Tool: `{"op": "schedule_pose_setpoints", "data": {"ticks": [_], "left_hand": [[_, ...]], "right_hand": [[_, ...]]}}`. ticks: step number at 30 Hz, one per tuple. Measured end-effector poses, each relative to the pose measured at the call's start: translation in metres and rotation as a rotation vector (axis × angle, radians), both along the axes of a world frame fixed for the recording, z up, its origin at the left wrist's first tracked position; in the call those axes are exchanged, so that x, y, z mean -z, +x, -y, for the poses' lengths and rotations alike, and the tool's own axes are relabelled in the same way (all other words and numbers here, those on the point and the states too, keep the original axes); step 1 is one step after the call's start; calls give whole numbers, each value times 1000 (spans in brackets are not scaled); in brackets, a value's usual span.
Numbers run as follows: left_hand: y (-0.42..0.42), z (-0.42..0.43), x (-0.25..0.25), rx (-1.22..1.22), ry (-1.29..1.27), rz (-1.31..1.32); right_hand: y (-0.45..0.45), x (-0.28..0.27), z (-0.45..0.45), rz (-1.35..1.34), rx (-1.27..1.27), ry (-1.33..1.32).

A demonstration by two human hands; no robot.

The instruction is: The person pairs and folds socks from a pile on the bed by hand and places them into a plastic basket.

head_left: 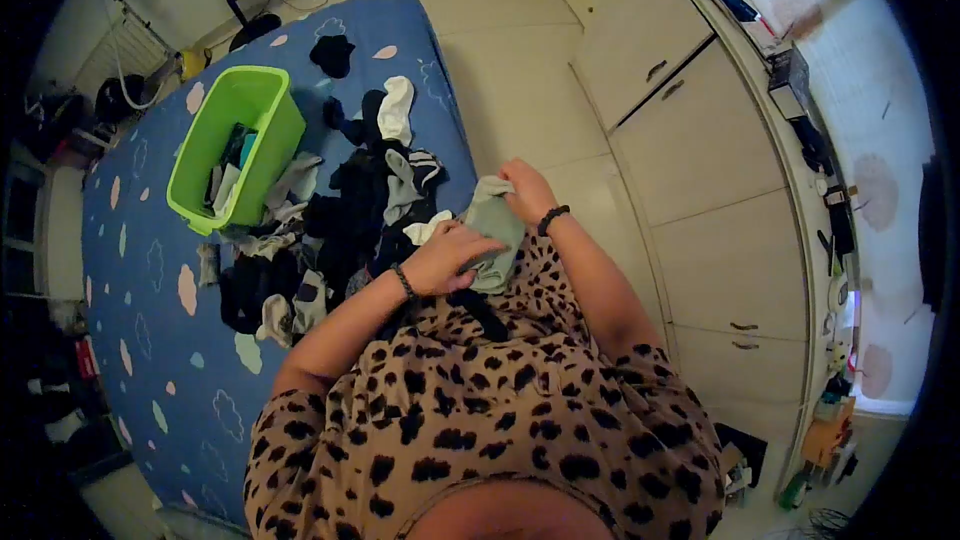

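Two hands, left hand [440, 258] and right hand [528, 192], are closed on one grey-green cloth [493, 225] above the lap | risk: one dark cloth [482, 318] might be slid off the lap by a shifted knee; sock pile [345, 202], uncountable, might be spilled over bed's [150, 340] right edge by a brushing forearm | beyond: one green basket [282, 145]; one black garment [332, 56] near far edge.

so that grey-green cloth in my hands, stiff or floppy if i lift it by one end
The grey-green cloth would probably hang floppy, as it creases softly between your left hand and right hand. It's likely light, looking thin, and its matte surface suggests little slipping.
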State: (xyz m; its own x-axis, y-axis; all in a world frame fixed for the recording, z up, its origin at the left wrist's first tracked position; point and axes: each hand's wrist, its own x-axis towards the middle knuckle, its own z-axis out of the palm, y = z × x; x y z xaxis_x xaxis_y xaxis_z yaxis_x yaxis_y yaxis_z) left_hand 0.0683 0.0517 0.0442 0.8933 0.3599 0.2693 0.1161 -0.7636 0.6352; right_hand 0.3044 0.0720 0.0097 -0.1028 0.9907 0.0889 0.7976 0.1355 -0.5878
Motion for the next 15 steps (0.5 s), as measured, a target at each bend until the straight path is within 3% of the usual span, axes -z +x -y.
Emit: {"op": "schedule_pose_setpoints", "data": {"ticks": [2,4,7,12,14,15], "left_hand": [[0,3,6,-14,146,93],[-1,4,19,77,30,-104],[-13,15,17,-15,-56,66],[-27,19,14,-38,-34,-99],[-17,21,11,3,99,161],[-15,23,13,0,98,163]], "right_hand": [[-1,0,1,28,-2,-2],[1,0,0,18,-24,46],[9,25,-3,-44,-8,85],[5,9,2,-56,-16,37],[4,7,1,-16,-20,2],[4,7,0,-5,-39,36]]}}
